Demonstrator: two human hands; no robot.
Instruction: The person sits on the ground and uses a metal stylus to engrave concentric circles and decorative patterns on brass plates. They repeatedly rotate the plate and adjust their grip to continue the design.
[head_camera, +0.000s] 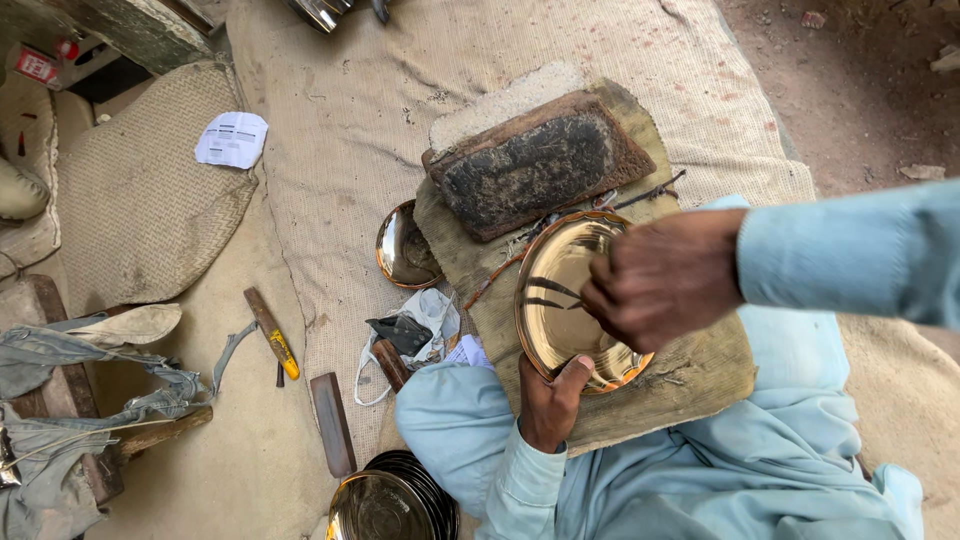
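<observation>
I see my left hand (548, 402) clamped on the near rim of the brass plate (560, 290) on the lap pad (690, 375), while my right hand (665, 278), fisted, presses inside from its right.

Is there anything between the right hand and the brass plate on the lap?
Nothing visible. The right hand is directly over the brass plate, working inside it, and the left hand grips its lower rim.
</observation>
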